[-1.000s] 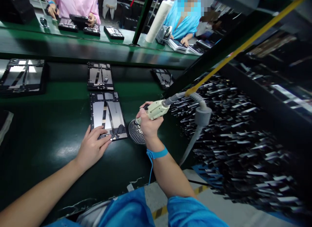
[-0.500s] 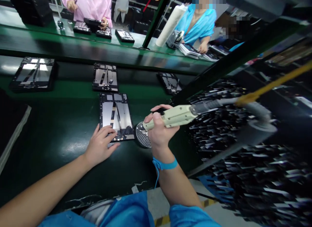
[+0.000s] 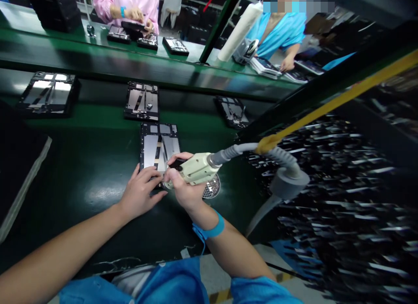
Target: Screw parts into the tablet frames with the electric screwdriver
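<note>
An opened tablet (image 3: 149, 148) with a silver plate and dark ribbon cables lies on the green bench in front of me. My left hand (image 3: 141, 190) rests on its lower left edge, fingers spread and thumb apart. My right hand (image 3: 187, 187) is wrapped round a pale green electric screwdriver (image 3: 197, 168), its cord running up to the right. The driver's tip is over the tablet's lower end, close to my left fingertips; the bit itself is hidden. A round perforated screw dish (image 3: 213, 187) stands just right of my right hand, partly covered by it.
More opened tablets lie behind: one at left (image 3: 48, 94), one in the middle (image 3: 142, 100), one at right (image 3: 232, 111). A slanting dark post (image 3: 294, 92) and a hanging grey cable weight (image 3: 290, 182) are on the right. Two people work across the bench.
My right hand has moved the electric screwdriver left, from over the screw dish to the tablet's lower end. The dish now shows on the hand's right. My left hand stays at the tablet's edge.
</note>
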`<act>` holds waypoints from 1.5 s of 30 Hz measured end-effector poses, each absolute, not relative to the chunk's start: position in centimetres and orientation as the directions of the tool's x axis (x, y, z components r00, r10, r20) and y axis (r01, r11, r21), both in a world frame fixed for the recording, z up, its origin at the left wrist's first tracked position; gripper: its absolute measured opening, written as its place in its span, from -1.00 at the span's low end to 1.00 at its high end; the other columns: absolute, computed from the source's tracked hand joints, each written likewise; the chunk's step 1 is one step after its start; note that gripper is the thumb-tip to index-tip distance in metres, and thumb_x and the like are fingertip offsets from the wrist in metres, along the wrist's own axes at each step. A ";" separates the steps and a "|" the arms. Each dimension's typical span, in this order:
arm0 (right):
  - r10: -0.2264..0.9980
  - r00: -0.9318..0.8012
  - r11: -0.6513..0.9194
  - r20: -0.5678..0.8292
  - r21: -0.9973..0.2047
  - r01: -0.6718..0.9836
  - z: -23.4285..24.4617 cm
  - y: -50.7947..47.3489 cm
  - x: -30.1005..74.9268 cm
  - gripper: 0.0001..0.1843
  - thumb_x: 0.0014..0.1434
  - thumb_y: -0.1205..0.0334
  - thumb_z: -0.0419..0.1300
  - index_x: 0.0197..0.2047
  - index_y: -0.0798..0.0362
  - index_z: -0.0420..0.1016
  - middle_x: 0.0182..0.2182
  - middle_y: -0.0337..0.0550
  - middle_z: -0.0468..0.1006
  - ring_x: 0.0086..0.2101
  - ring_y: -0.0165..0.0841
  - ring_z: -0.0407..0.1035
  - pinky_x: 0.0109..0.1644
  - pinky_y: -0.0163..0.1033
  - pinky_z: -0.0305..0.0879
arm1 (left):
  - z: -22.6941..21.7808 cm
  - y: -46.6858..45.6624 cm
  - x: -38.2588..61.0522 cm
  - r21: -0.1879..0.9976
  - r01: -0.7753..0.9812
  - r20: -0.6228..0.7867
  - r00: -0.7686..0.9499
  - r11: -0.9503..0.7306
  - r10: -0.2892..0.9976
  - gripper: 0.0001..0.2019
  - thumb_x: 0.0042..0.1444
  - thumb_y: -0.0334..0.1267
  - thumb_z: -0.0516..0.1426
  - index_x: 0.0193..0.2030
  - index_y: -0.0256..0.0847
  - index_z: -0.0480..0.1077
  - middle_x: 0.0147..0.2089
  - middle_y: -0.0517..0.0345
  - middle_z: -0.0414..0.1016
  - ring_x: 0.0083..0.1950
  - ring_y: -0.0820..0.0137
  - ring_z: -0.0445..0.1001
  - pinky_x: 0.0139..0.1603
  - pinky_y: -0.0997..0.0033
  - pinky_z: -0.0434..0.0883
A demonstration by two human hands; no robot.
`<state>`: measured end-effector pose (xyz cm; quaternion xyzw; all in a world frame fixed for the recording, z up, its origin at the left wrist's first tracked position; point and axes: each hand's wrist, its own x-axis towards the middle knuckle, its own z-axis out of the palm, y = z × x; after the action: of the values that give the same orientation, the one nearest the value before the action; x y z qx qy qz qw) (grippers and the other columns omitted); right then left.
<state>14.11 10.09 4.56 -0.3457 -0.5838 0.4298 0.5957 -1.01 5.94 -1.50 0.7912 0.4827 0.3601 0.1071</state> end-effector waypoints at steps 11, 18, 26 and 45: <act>0.905 -0.132 0.399 0.404 -0.915 -0.066 4.5 9.8 14.1 -0.74 0.19 0.26 0.30 -0.05 -0.04 0.44 -0.28 -0.21 0.55 -0.35 -0.36 0.51 -0.17 -0.14 0.57 | -2.0 6.0 -1.1 0.511 0.679 0.473 0.289 -0.527 0.832 -0.69 0.27 -0.27 0.23 0.14 -0.12 0.48 0.21 -0.10 0.52 0.30 0.09 0.43 0.42 -0.27 0.21; 0.862 -0.162 0.478 0.480 -0.877 -0.049 5.3 10.2 14.4 -0.77 0.15 0.27 0.31 -0.09 0.00 0.48 -0.30 -0.20 0.58 -0.33 -0.34 0.50 -0.16 -0.16 0.55 | -1.3 6.8 -1.2 0.437 0.720 0.461 0.335 -0.539 0.822 -0.80 0.29 -0.27 0.22 0.04 -0.15 0.54 0.02 -0.08 0.54 0.11 0.11 0.46 0.20 -0.14 0.44; 0.897 0.008 0.434 0.441 -0.879 -0.198 6.8 10.6 19.3 -0.78 0.19 0.22 0.31 -0.09 0.00 0.45 -0.33 -0.26 0.54 -0.56 -0.48 0.40 -0.49 -0.33 0.41 | 0.9 5.5 -6.0 0.449 0.570 0.371 0.581 -0.688 0.724 -0.75 0.34 -0.23 0.21 0.12 -0.09 0.55 -0.02 -0.05 0.53 0.02 0.21 0.47 0.05 0.11 0.51; 0.873 0.157 0.448 0.461 -0.887 0.115 6.0 11.9 19.9 -0.83 0.05 0.20 0.29 -0.22 -0.05 0.51 -0.38 -0.23 0.62 -0.43 -0.32 0.50 -0.25 -0.19 0.52 | 5.7 30.1 -7.2 0.267 0.963 0.314 -0.113 0.027 0.943 -0.61 0.39 -0.21 -0.01 0.15 -0.40 0.48 0.12 -0.28 0.53 0.18 0.01 0.47 0.19 0.04 0.43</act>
<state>19.94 11.88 6.04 -0.4301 -0.5746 0.3020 0.6274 -7.21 30.11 5.71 0.6654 0.7161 0.2091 -0.0246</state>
